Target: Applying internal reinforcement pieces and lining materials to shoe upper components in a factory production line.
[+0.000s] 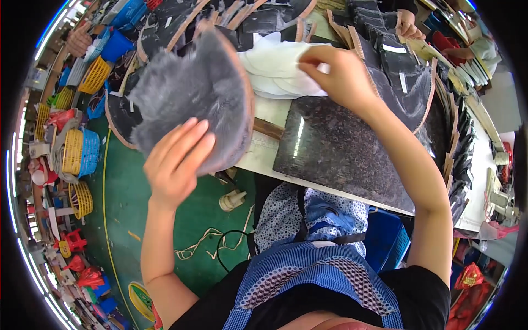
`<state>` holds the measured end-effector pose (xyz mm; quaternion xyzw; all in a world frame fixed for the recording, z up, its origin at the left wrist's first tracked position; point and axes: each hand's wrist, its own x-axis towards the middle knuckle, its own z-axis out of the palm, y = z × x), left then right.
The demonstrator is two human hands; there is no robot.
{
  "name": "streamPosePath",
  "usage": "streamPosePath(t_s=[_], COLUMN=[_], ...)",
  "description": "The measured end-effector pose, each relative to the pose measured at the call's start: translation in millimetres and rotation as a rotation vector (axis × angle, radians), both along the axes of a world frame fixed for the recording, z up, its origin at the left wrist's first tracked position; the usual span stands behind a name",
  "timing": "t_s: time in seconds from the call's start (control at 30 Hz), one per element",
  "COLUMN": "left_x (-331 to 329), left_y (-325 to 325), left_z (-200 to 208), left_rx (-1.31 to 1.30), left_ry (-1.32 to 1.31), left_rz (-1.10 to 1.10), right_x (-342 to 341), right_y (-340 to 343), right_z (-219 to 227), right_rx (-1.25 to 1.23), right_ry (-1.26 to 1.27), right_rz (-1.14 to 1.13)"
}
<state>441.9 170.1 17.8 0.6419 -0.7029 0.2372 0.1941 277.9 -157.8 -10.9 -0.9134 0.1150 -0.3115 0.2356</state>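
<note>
My left hand [179,162] grips a grey fur piece [190,91] with a curved tan edge. Its fingers lie across the fur and the thumb is hidden behind. The piece is held up over the table's left side and looks slightly blurred. Beside it, on the table, lies a fanned stack of thin white curved sheets [269,69]. My right hand [344,74] is at the right end of that stack, thumb and forefinger closed on the edge of a white sheet. Below the stack sits a dark speckled stone slab [341,151].
Dark fur-backed pieces with tan edges [399,91] are piled along the back and right of the table. Another person's hand [410,26] rests at the far right. Yellow baskets [81,199] line the left, beyond a green floor [129,220] with loose cords.
</note>
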Motion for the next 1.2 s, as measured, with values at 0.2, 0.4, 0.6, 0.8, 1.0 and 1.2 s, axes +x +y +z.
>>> streamPosePath(t_s=[0.2, 0.4, 0.6, 0.8, 1.0, 1.2], left_x=[6.3, 14.1, 11.9, 7.4, 7.5, -0.9], left_y=[-6.1, -74.4, -150.1, -155.8, -151.9, -149.3], left_z=[-12.3, -11.9, -35.9, -49.6, -61.0, -49.4], left_rx=[0.312, 0.169, 0.587, 0.553, 0.281, 0.476], left_ry=[0.528, 0.469, 0.35, 0.318, 0.241, 0.333], left_rz=[0.053, -0.014, 0.12, 0.106, 0.045, 0.106], right_x=[68.2, 75.0, 71.8, 76.2, 77.5, 81.2], right_y=[-27.7, -30.5, -33.8, -40.5, -40.6, -25.1], right_z=[-8.7, 6.5, -5.6, -15.8, 2.1, -5.1], right_rx=[-0.213, -0.521, -0.769, -0.935, -0.769, -1.131], right_ry=[0.419, 0.506, 0.376, 0.275, 0.33, 0.361], right_rz=[0.09, 0.336, 0.363, 0.363, 0.372, 0.533])
